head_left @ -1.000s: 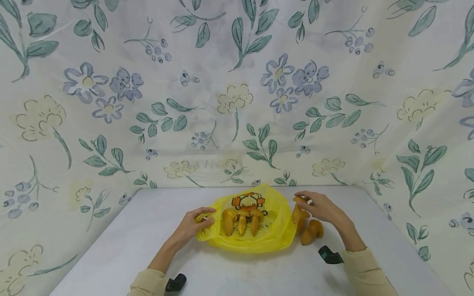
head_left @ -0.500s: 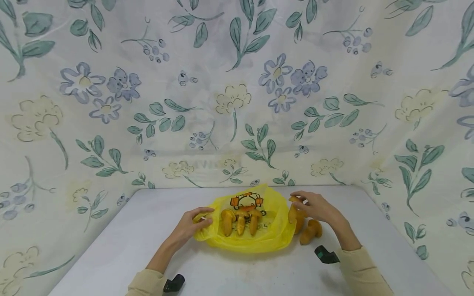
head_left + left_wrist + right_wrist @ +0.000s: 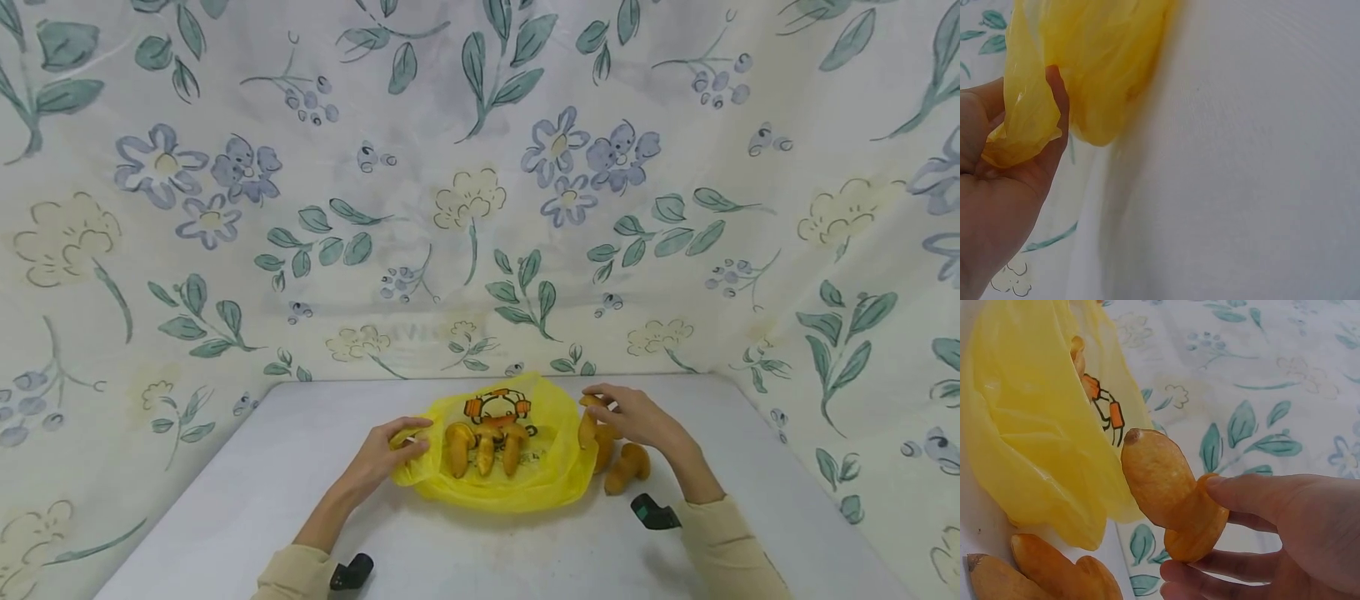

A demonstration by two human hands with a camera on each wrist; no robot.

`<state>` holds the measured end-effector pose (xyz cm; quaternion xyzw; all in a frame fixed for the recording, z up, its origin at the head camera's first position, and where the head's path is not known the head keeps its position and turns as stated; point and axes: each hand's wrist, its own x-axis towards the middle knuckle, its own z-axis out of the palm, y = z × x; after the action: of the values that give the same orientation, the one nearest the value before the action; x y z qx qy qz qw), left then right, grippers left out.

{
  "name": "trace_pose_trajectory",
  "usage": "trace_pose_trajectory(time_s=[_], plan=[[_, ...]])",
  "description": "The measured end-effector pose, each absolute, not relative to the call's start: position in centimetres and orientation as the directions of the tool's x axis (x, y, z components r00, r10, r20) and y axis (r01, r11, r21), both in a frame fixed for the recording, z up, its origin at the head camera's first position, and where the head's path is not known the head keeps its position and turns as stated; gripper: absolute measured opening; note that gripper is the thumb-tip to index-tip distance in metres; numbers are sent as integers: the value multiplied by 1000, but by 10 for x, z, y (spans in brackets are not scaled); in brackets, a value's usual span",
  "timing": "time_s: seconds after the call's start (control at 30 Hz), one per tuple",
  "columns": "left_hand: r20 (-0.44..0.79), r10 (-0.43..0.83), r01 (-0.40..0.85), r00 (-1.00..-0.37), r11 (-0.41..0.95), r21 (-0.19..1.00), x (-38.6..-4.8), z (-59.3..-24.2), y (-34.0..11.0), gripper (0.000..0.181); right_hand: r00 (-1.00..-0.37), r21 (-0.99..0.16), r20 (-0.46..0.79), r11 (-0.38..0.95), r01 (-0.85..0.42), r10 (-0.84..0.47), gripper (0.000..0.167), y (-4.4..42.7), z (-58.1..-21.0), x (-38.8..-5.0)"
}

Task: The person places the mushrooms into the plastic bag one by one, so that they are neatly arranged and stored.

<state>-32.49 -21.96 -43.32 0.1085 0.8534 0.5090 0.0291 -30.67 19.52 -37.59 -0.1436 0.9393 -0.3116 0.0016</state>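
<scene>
A yellow plastic bag (image 3: 558, 471) with a cartoon print lies spread on the table, and three brown mushrooms (image 3: 485, 457) rest side by side in it. My left hand (image 3: 382, 457) grips the bag's left edge; in the left wrist view the thin yellow film is bunched between thumb and fingers. At the bag's right rim, my right hand (image 3: 633, 414) pinches another mushroom (image 3: 1157, 478) by its cap, stem tilted toward the bag. Below that hand, more mushrooms (image 3: 628, 468) lie on the table, close against the outside of the bag.
The white table (image 3: 480, 558) runs back to a floral cloth (image 3: 480, 250) that hangs behind and at the sides. A black device (image 3: 352, 572) is by the left wrist and another black device (image 3: 655, 512) by the right wrist.
My right hand has shifted slightly left with its mushroom, closer to the bag's rim. The left hand keeps its grip on the bag.
</scene>
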Motion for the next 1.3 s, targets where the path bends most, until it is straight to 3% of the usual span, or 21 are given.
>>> trace_pose_trajectory(time_s=[1.3], plan=[[61,203,154,-977,477,865,-326,-427,-220,42,-964,-645,64,726,-236,-257,41,189,-375,-311]])
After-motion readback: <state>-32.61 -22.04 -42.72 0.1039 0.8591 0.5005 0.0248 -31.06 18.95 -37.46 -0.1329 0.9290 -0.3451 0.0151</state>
